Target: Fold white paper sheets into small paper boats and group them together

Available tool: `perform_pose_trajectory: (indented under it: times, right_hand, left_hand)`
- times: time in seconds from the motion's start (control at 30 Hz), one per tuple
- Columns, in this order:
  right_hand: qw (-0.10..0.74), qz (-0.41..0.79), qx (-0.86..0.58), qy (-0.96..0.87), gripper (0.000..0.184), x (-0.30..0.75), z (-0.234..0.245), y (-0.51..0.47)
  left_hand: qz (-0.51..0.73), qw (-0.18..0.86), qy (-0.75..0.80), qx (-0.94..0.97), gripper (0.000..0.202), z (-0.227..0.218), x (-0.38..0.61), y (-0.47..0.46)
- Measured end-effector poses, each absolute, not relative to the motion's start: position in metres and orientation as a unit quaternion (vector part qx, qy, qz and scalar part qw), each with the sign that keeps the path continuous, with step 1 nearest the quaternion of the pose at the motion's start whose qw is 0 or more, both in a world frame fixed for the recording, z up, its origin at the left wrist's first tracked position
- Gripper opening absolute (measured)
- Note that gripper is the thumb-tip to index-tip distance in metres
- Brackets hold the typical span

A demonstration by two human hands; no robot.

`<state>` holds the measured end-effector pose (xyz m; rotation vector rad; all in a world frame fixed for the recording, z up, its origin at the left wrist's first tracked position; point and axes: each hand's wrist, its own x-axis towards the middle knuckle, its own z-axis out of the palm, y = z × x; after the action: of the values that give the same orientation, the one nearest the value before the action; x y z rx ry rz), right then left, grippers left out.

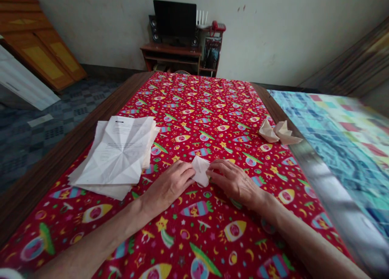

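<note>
Between my two hands, on the red patterned cloth, lies a small folded white paper [201, 171]. My left hand [174, 177] grips its left edge, with the fingers bent together. On the other side my right hand [232, 179] pinches the paper's right edge between thumb and fingers. The fingertips partly cover both edges. To the left of my left hand is a stack of paper sheets [120, 153]; the top one is printed and creased in lines that meet near its middle. Two folded paper shapes [269, 131] with pointed corners sit at the right side of the cloth.
The red cloth [194, 214] covers a table with a dark wooden edge [121, 94]. A bed with a patchwork cover [331, 149] adjoins on the right. Beyond stand a desk [170, 52] with a monitor [174, 23], a red telephone [218, 26] and a wooden cabinet [42, 43].
</note>
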<state>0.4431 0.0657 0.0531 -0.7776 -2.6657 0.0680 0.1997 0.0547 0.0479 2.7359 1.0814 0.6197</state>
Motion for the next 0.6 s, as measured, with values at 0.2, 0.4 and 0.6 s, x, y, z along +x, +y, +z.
perform_pose_trajectory:
  times: [0.2, 0.4, 0.6]
  right_hand:
    - [0.223, 0.064, -0.287, -0.929, 0.020, 0.441, 0.050, 0.079]
    - [0.248, 0.036, -0.301, -0.920, 0.020, 0.436, 0.048, 0.079]
    - [0.223, -0.009, -0.297, -0.928, 0.022, 0.428, 0.051, 0.065]
  left_hand:
    - [0.151, -0.022, 0.309, 0.939, 0.020, 0.052, 0.198, 0.056]
    - [0.188, 0.021, 0.335, 0.923, 0.019, 0.051, 0.193, 0.059]
    - [0.252, 0.067, 0.346, 0.901, 0.019, 0.042, 0.186, 0.065]
